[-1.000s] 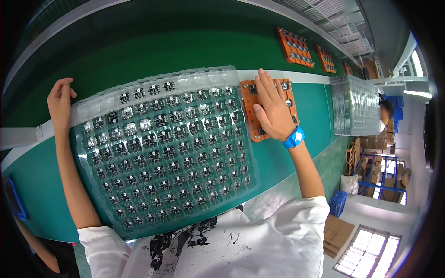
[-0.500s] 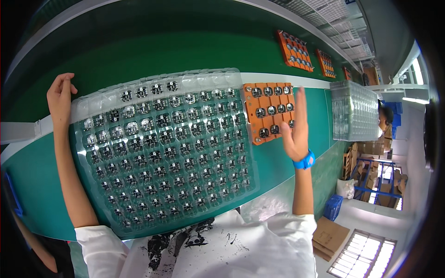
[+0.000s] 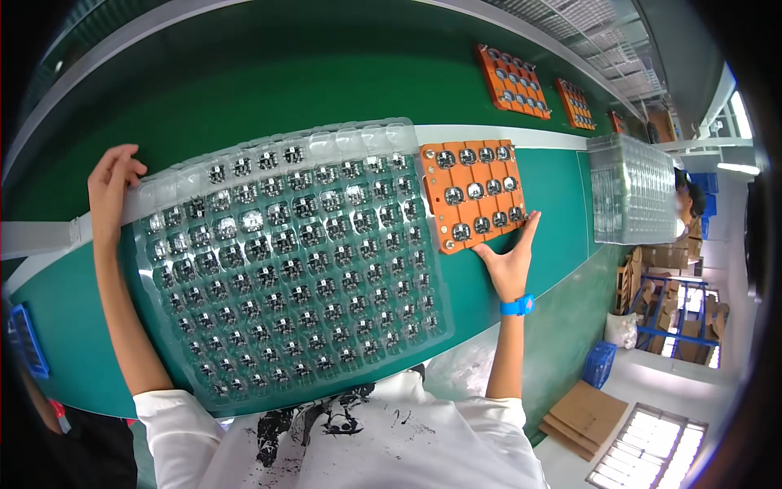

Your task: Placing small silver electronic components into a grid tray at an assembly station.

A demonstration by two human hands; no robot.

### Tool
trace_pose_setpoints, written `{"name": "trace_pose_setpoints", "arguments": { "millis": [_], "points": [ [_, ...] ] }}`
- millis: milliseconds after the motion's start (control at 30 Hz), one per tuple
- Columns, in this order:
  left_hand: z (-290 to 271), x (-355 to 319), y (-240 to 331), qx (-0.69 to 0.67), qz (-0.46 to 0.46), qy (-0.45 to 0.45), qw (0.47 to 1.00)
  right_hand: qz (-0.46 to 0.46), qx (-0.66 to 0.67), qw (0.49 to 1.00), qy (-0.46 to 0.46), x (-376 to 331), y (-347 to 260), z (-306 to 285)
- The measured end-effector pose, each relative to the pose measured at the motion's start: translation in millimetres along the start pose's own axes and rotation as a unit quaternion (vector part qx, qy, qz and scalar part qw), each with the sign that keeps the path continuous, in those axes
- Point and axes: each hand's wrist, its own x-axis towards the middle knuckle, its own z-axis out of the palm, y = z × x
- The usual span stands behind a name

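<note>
A large clear plastic tray (image 3: pixel 326 376) lies before me on the green bench, its pockets filled with small black-and-silver circuit boards, except several bare pockets in the far row. My left hand (image 3: pixel 116 175) is beside the tray's far left corner, fingers loosely bent and a little apart, with nothing visible in them. Right of the tray sits an orange fixture plate (image 3: pixel 464 175) carrying rows of similar round modules. My right hand (image 3: pixel 511 265) is at the plate's near right corner, thumb and fingers spread, the thumb against the near edge and fingertips by the right edge.
On the dark green strip beyond a pale rail stand more orange fixtures (image 3: pixel 515 81), (image 3: pixel 577 104) in a line. To the right rises a stack of clear trays (image 3: pixel 627 191), with another person behind it. A blue-framed item (image 3: pixel 29 342) is at the far left.
My right hand has come down from above the orange plate's right side to its near right corner, uncovering the modules. The plate now sits slightly more squarely. My left hand's fingers have loosened a little.
</note>
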Motion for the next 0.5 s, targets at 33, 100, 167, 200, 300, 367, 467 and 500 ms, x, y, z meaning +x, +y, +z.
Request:
{"name": "trace_pose_setpoints", "arguments": {
  "millis": [33,100,167,200,300,367,467,500],
  "points": [
    [-1.2,-4.4,2.0,0.007,0.002,-0.030,1.000,-0.001,-0.006,1.000,0.006,1.4,2.8,-4.4],
    [-4.2,-21.7,0.4,0.049,0.024,-0.043,0.998,-0.007,-0.003,1.000,0.006,4.6,4.4,-4.7],
    [-2.6,-39.3,7.1,0.088,0.048,-0.055,0.993,-0.032,0.010,0.999,0.013,10.7,8.4,-1.5],
    [2.7,-49.1,16.6,0.135,0.065,-0.062,0.987,-0.027,0.008,0.999,0.018,12.8,10.9,-0.9],
    [-1.7,-69.9,22.4,0.197,0.084,-0.093,0.972,-0.059,0.009,0.998,0.028,22.4,17.8,6.7],
    [-4.0,-77.6,13.4,0.204,0.114,-0.107,0.966,-0.059,0.009,0.998,0.033,27.5,20.1,8.4],
    [-14.1,-92.2,2.5,0.213,0.071,-0.087,0.970,-0.070,0.017,0.997,0.041,36.6,18.1,13.7],
    [-18.0,-99.3,2.4,0.199,0.029,-0.066,0.977,-0.085,0.009,0.996,0.038,39.6,15.1,16.8]
  ]
}}
